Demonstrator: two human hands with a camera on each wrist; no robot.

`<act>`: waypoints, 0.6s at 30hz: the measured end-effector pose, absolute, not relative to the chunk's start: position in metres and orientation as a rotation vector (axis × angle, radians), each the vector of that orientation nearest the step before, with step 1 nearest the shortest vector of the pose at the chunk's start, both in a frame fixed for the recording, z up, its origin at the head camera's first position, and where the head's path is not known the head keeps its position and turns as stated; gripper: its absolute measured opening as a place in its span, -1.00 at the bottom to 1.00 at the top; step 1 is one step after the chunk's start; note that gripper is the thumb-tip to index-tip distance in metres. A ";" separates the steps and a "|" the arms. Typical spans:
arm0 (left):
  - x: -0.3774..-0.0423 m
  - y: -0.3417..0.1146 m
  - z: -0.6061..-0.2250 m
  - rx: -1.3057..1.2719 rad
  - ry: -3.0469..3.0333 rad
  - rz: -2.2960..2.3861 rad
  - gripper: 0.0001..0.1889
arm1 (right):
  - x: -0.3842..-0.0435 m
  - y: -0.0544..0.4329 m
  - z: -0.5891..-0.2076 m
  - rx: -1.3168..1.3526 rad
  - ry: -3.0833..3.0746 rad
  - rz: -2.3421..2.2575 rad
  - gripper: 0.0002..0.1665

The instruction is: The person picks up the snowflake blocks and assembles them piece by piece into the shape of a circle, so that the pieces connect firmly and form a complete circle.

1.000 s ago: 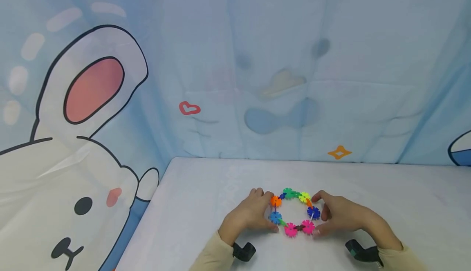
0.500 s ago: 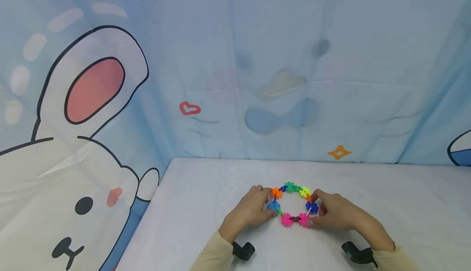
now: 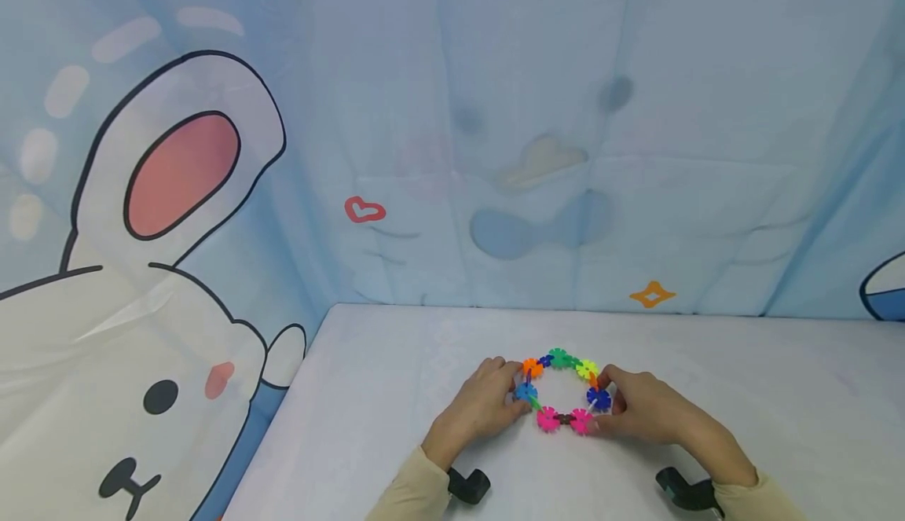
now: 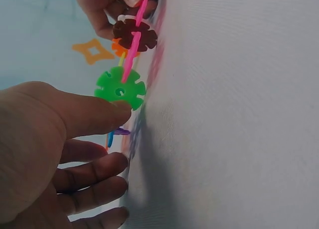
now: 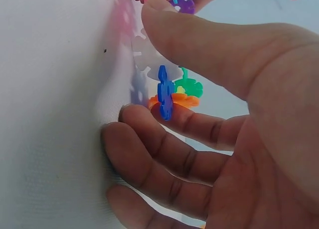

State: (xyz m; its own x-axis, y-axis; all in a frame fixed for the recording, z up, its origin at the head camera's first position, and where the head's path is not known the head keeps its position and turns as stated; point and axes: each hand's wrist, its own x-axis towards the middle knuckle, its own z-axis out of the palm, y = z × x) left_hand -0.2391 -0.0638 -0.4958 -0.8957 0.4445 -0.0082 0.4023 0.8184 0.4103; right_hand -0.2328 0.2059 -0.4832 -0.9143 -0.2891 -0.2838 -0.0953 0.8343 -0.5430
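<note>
A ring of interlocking plastic snowflake discs (image 3: 547, 419) in several colours lies flat on the white table, between both hands in the head view. My left hand (image 3: 479, 401) holds its left side, thumb at the light green disc (image 4: 120, 89) and index finger by the orange disc (image 3: 533, 368). On the other side my right hand (image 3: 649, 407) holds the ring, thumb at a pink disc (image 3: 582, 421) and index finger by an orange one (image 5: 185, 100). In the right wrist view a blue disc (image 5: 165, 93) stands upright between thumb and fingers. The left hand's other fingers hang below the ring.
The white tabletop (image 3: 396, 348) meets a pale blue printed curtain (image 3: 424, 112) at the back. A large rabbit print (image 3: 163, 332) covers the cloth at left. Black wrist mounts (image 3: 469, 486) sit below both wrists, close to the table.
Both hands have closed in on the ring, the right moving left to it. The ring has slid slightly away from the person and a little left, then nearly stopped.
</note>
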 end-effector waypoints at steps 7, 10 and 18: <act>-0.240 -0.063 -0.500 0.701 2.918 0.633 -0.43 | -0.232 0.205 -0.484 -0.290 2.689 -0.741 -0.23; -0.242 -0.062 -0.501 0.704 2.922 0.630 -0.43 | -0.232 0.206 -0.485 -0.292 2.699 -0.743 -0.23; -0.242 -0.067 -0.500 0.668 2.899 0.669 -0.41 | -0.234 0.212 -0.485 -0.282 2.705 -0.743 -0.21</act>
State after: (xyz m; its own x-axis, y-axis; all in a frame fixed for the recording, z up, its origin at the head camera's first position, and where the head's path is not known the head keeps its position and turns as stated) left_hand -0.2416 -0.0667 -0.4999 -0.9001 0.4356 0.0083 0.3952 0.8082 0.4367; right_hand -0.2335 0.2119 -0.4853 -0.9289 -0.2706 -0.2529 -0.1034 0.8451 -0.5244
